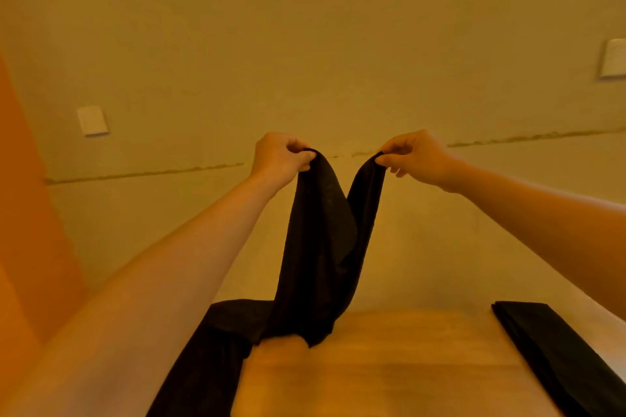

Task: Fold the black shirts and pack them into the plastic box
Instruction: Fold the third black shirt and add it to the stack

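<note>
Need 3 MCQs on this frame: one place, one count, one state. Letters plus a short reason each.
1. Where does the folded black stack lie?
A. on the table's right side
B. on the floor
C. over the left arm

2. How many hands grip the lifted black shirt?
A. none
B. one
C. two

3. How does the lifted shirt hang?
A. flat on the table
B. held up, its lower end on the table
C. packed in a box

Key:
1 A: the stack sits by the table's right edge.
2 C: the left hand and right hand each pinch a top corner.
3 B: the cloth droops from both hands to the tabletop.
</note>
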{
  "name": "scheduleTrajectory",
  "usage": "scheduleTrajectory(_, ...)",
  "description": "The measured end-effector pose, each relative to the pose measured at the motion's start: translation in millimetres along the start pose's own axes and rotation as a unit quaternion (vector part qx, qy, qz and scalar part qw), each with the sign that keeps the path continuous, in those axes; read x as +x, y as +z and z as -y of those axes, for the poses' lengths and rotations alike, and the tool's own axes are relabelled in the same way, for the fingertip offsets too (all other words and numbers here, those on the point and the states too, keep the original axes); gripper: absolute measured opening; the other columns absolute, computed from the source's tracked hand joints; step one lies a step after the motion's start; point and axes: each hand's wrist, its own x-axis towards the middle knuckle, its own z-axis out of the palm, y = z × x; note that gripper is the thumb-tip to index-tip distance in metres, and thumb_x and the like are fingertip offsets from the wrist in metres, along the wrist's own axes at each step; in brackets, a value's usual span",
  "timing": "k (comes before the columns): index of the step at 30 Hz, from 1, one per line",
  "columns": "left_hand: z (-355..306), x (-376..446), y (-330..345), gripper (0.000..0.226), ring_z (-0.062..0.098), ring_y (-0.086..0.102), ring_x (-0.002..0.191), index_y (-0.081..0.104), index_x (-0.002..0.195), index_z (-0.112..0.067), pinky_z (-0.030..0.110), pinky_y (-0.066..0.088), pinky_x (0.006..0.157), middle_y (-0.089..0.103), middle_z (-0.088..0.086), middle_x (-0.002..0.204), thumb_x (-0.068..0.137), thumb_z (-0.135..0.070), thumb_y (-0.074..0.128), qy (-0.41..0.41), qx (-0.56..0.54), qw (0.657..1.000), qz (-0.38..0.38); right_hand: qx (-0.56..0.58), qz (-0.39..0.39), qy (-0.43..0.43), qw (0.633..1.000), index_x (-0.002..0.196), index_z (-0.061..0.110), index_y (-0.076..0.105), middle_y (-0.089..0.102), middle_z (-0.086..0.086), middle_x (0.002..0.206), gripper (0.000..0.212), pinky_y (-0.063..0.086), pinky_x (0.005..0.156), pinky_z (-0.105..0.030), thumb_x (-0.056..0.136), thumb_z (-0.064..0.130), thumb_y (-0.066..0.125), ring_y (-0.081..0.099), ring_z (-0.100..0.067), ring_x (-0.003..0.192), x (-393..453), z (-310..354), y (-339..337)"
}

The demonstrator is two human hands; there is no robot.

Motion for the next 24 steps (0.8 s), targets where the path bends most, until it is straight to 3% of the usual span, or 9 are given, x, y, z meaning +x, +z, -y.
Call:
scheduleTrajectory(4,0,37,7,0.008,0.015,0.069,0.075,0.067,0.095,-0.008,0.028,0.058,0.078,0.066,0.003,0.088,0.087,-0.007,0.069,-0.005,-0.007,0.998,-0.059,-0.034,-0.043,0.021,0.998,0.091,0.016,0.069,0.064,-0.003,0.078,0.005,0.052,0.066,-0.026,0.091,0.016,0.064,0.058,-0.015,0.069,25,-24,-30)
scheduleTrajectory(9,14,80,-2,0.003,0.011,0.062,0.061,0.062,0.093,-0.005,0.017,0.054,0.058,0.061,0.005,0.075,0.091,-0.003,0.062,-0.035,0.005,0.991,-0.126,-0.042,-0.112,0.065,0.991,0.092,0.011,0.066,0.061,-0.003,0.078,0.007,0.046,0.059,-0.024,0.093,0.015,0.061,0.056,-0.015,0.068,60,-65,-67)
scheduleTrajectory(16,36,136,-26,0.004,0.014,0.059,0.06,0.061,0.094,-0.005,0.024,0.054,0.064,0.058,0.006,0.071,0.093,-0.002,0.059,-0.049,0.01,0.98,-0.194,-0.07,-0.213,0.127,0.966,0.103,0.004,0.068,0.064,-0.016,0.09,0.019,0.052,0.086,-0.048,0.095,0.016,0.056,0.062,-0.034,0.089,96,-120,-110)
scheduleTrajectory(20,39,157,-33,0.004,0.015,0.06,0.061,0.062,0.095,-0.005,0.026,0.055,0.068,0.059,0.006,0.072,0.093,-0.003,0.059,-0.028,0.012,0.982,-0.186,-0.062,-0.23,0.116,0.964,0.107,0.005,0.067,0.063,-0.015,0.093,0.021,0.049,0.082,-0.042,0.097,0.017,0.054,0.058,-0.027,0.082,109,-122,-128)
scheduleTrajectory(24,40,167,-35,0.005,0.015,0.061,0.062,0.062,0.096,-0.005,0.02,0.056,0.062,0.059,0.006,0.073,0.094,-0.004,0.058,0.0,-0.009,0.982,-0.188,-0.056,-0.266,0.088,0.958,0.112,0.005,0.066,0.064,-0.015,0.093,0.024,0.048,0.075,-0.036,0.096,0.019,0.055,0.058,-0.021,0.072,117,-113,-142)
